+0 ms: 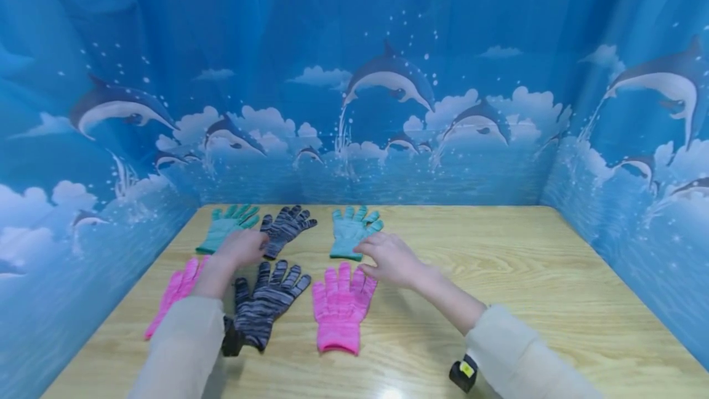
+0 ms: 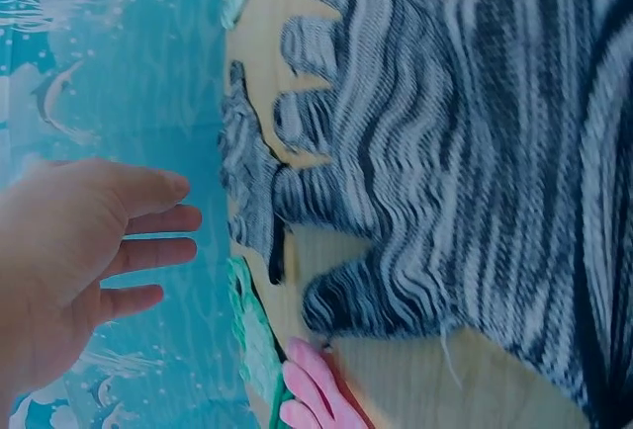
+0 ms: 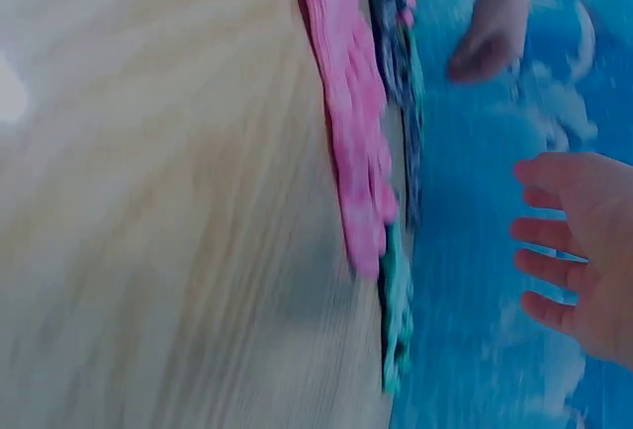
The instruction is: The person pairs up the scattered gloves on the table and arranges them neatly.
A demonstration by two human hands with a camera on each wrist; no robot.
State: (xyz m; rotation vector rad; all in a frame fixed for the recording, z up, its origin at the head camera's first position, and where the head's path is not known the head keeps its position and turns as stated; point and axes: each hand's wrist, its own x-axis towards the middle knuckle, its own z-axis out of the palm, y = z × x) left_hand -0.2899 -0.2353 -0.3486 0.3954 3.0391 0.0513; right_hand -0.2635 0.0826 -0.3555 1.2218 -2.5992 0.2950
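My left hand hovers over the gap between a teal glove and a black-and-grey striped glove at the back. In the left wrist view, that hand has loosely extended fingers and holds nothing. Nearest my right hand are another teal glove and, in front of it, a pink glove. The right wrist view shows this hand raised, its fingers spread and slightly bent around nothing. A second striped glove lies below my left hand; my left forearm partly covers another pink glove.
The gloves lie flat on a wood-grain table, all on its left half and middle. A blue dolphin-print curtain walls the back and both sides. A small black device is by my right sleeve.
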